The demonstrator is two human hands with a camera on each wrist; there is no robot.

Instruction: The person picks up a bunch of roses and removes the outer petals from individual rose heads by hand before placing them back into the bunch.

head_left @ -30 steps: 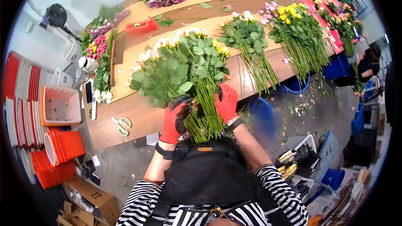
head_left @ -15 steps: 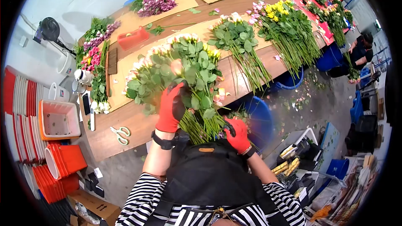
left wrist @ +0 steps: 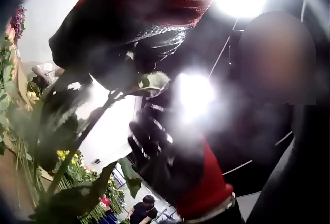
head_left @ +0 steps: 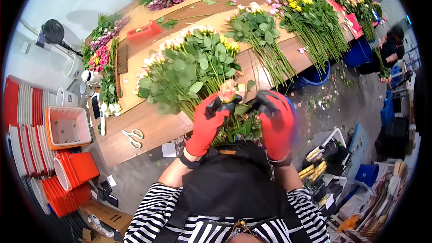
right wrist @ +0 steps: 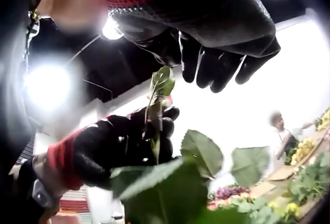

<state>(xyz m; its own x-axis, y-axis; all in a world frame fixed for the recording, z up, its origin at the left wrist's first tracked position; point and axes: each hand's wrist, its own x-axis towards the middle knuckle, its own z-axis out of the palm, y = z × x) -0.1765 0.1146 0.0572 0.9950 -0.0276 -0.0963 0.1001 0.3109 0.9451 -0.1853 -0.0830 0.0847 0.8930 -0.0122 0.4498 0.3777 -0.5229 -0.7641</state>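
Observation:
My left hand (head_left: 209,123), in a red glove with black fingers, pinches a peach rose (head_left: 227,91) just below its bloom, in front of the apron. Leaves on its stem reach toward my right hand (head_left: 275,123), gloved alike, which is raised just right of the rose and slightly blurred. In the right wrist view the right hand's black fingers (right wrist: 216,61) extend loosely with nothing between them, while the left hand (right wrist: 111,149) grips below the bloom. Beyond the hands a large bunch of peach roses (head_left: 180,67) lies on the table (head_left: 166,121), stems toward me.
Scissors (head_left: 133,138) lie near the table's left corner. More rose bunches (head_left: 256,31) line the table to the right, above blue buckets (head_left: 315,77). A red tray (head_left: 144,31) sits farther back. Orange bins (head_left: 74,171) stand at left; another person (head_left: 391,47) is at far right.
Both hands were at the bunch's stems a second ago. The left then rose to a bloom, and now holds that rose closer to me. The right hand has lifted from the stems.

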